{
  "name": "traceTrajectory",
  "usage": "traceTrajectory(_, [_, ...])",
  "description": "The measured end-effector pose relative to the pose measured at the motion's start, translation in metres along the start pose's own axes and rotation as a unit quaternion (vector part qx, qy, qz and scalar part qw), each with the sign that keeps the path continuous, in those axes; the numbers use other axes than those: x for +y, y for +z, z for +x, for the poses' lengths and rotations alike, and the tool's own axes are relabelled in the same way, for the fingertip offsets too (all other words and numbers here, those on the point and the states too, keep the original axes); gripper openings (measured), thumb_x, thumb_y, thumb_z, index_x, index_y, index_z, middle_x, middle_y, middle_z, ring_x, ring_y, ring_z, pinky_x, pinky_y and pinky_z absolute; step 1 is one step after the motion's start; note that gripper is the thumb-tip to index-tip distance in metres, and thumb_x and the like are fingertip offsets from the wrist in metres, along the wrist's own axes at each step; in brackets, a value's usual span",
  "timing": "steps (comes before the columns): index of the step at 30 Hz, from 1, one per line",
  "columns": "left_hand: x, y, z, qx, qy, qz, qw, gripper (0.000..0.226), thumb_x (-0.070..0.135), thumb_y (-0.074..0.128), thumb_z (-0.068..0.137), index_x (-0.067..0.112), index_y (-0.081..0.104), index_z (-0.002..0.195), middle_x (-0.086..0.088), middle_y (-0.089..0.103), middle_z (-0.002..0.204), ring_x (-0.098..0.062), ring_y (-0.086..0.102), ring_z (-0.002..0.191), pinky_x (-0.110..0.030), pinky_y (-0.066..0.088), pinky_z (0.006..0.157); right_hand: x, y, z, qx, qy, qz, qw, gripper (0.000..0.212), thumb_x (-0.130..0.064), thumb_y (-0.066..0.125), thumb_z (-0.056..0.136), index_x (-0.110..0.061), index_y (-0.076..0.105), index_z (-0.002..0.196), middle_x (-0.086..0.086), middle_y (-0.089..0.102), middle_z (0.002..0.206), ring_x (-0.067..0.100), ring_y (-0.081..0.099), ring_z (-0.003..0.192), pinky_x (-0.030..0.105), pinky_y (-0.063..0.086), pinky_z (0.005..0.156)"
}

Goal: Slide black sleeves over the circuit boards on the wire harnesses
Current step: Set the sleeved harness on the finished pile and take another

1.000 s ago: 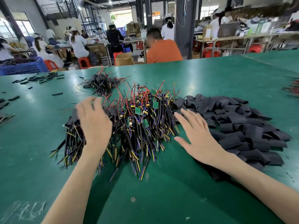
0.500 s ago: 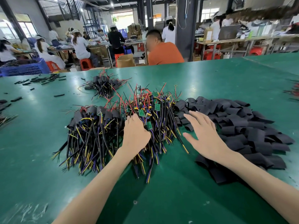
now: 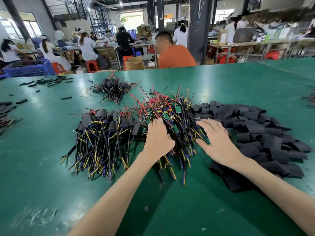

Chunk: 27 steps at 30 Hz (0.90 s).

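Observation:
A heap of bare wire harnesses (image 3: 172, 114) with small green circuit boards and red, yellow and purple wires lies mid-table. My left hand (image 3: 158, 138) rests against its left side and my right hand (image 3: 216, 138) lies on its right side; the fingers of both are fairly straight, with the bundle between them. Loose black sleeves (image 3: 259, 128) are piled to the right, partly under my right forearm. A pile of sleeved harnesses (image 3: 105, 130) lies to the left of my left hand.
A smaller bunch of sleeved harnesses (image 3: 112, 87) sits further back on the green table (image 3: 221, 82). Stray black sleeve pieces (image 3: 47, 81) lie at the far left. A person in an orange shirt (image 3: 175, 56) sits beyond the table's far edge, with other workers behind.
My left hand moved right, from the sleeved pile to the bare harness heap. My right hand shifted left off the sleeves onto the wires. The heap now sits apart from the sleeved pile.

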<state>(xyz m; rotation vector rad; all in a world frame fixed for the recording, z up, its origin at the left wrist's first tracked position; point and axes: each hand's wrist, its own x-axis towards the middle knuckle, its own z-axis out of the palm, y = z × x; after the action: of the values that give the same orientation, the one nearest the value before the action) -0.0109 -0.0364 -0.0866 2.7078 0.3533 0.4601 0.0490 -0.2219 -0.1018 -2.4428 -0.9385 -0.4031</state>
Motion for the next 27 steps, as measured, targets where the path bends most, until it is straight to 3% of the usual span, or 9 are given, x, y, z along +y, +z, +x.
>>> traceTrajectory(2, [0.002,0.002,0.002,0.000,0.018,-0.044,0.999,0.055,0.012,0.051,0.090,-0.003,0.030,0.138,-0.012,0.049,0.122,-0.025,0.042,0.115,-0.025,0.030,0.098,0.002,0.000,-0.001,0.002,0.001,0.003,1.000,0.054,-0.023,0.061,0.088,-0.018,0.040,0.137,-0.001,0.037,0.143,0.015,0.019,0.136,0.033,0.014,0.108])
traceTrajectory(4, [-0.005,-0.008,0.005,0.037,-0.007,-0.126,0.991,0.043,0.007,0.048,0.091,0.001,0.041,0.133,-0.002,0.057,0.109,-0.007,0.052,0.088,-0.008,0.036,0.078,0.006,-0.002,-0.002,0.002,0.003,0.005,1.000,0.054,-0.023,0.060,0.088,-0.018,0.040,0.138,-0.001,0.037,0.143,0.014,0.021,0.134,0.031,0.016,0.107])
traceTrajectory(5, [-0.014,-0.014,0.008,0.078,-0.034,-0.156,0.984,0.039,0.003,0.046,0.089,0.002,0.047,0.128,-0.002,0.060,0.109,-0.003,0.053,0.085,-0.006,0.036,0.076,0.008,-0.004,-0.002,0.002,0.005,0.006,1.000,0.054,-0.023,0.061,0.088,-0.018,0.040,0.138,-0.001,0.038,0.142,0.015,0.023,0.133,0.032,0.017,0.107])
traceTrajectory(6, [-0.025,-0.021,0.013,0.117,-0.060,-0.165,0.978,0.038,-0.002,0.045,0.087,0.002,0.051,0.124,-0.007,0.061,0.114,-0.007,0.055,0.092,-0.012,0.038,0.085,0.010,-0.005,-0.002,0.003,0.006,0.006,1.000,0.054,-0.023,0.061,0.088,-0.017,0.041,0.137,0.000,0.039,0.141,0.016,0.025,0.133,0.033,0.019,0.107])
traceTrajectory(8, [-0.051,-0.030,0.020,0.117,-0.092,-0.112,0.983,0.037,-0.004,0.045,0.084,0.003,0.053,0.119,-0.013,0.058,0.120,-0.024,0.053,0.111,-0.031,0.038,0.100,0.013,-0.007,0.000,0.007,0.008,0.005,1.000,0.053,-0.021,0.062,0.087,-0.015,0.042,0.136,0.001,0.041,0.140,0.020,0.029,0.131,0.037,0.022,0.108])
traceTrajectory(10, [-0.071,-0.034,0.020,0.045,-0.087,0.002,0.995,0.032,0.008,0.049,0.090,0.008,0.055,0.121,-0.011,0.059,0.122,-0.029,0.050,0.115,-0.040,0.039,0.100,0.013,-0.008,0.001,0.009,0.006,0.008,1.000,0.052,-0.019,0.062,0.087,-0.014,0.043,0.135,0.002,0.042,0.139,0.022,0.032,0.130,0.039,0.025,0.109])
traceTrajectory(13, [-0.087,-0.033,0.015,0.035,-0.040,0.165,0.985,0.033,0.025,0.053,0.093,0.016,0.053,0.125,-0.003,0.059,0.122,-0.026,0.049,0.115,-0.040,0.036,0.099,0.012,-0.008,0.000,0.008,0.000,0.010,1.000,0.052,-0.020,0.061,0.088,-0.015,0.042,0.136,0.002,0.042,0.139,0.022,0.032,0.129,0.038,0.024,0.108])
traceTrajectory(18, [-0.100,-0.038,0.012,0.111,-0.033,0.209,0.971,0.034,0.012,0.061,0.084,0.015,0.051,0.116,-0.007,0.060,0.112,-0.030,0.049,0.108,-0.041,0.035,0.091,0.014,-0.009,-0.002,0.000,0.007,0.016,1.000,0.052,-0.023,0.059,0.090,-0.018,0.038,0.138,-0.001,0.039,0.141,0.018,0.029,0.130,0.036,0.023,0.109])
traceTrajectory(27, [-0.084,-0.031,0.011,0.087,-0.082,0.287,0.950,0.027,0.016,0.057,0.083,0.009,0.068,0.107,-0.011,0.048,0.115,-0.031,0.038,0.109,-0.037,0.033,0.092,0.013,-0.001,0.000,-0.156,0.025,-0.005,0.987,0.058,-0.038,0.047,0.096,-0.022,0.025,0.147,-0.001,0.029,0.151,0.019,0.025,0.136,0.042,0.025,0.110])
